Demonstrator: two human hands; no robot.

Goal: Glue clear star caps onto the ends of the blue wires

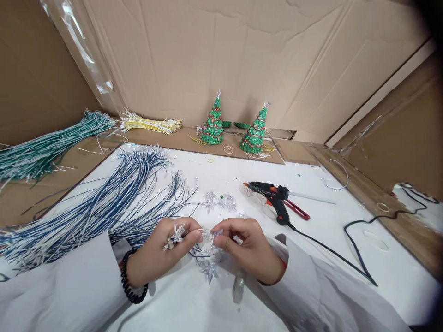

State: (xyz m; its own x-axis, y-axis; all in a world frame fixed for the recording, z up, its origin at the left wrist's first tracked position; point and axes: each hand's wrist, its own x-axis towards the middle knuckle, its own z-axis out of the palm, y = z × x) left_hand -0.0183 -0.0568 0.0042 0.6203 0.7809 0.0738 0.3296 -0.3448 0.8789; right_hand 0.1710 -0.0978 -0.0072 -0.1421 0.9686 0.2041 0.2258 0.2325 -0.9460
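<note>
My left hand (pixel 176 244) is closed round a small bunch of wired lights with clear tips (pixel 177 234), one of them pinched between thumb and forefinger. Facing it, my right hand (pixel 247 242) pinches a clear plastic star (pixel 217 233) against the tip of that wired light. Below the hands lie more clear stars (pixel 208 271) and a few dark wires, partly hidden. Just beyond my fingers, several clear stars (pixel 226 202) rest on the white table top. A large bundle of blue and white wires (pixel 114 193) spreads out to the left.
A black and orange glue gun (pixel 273 196) with a glue stick lies at right, near red-handled pliers (pixel 296 210); its cord (pixel 325 251) runs right. Two small green Christmas trees (pixel 212 124) stand at the back. Green wires (pixel 58 143) and yellow wires (pixel 150 123) lie left. Cardboard walls (pixel 194 55) surround the table.
</note>
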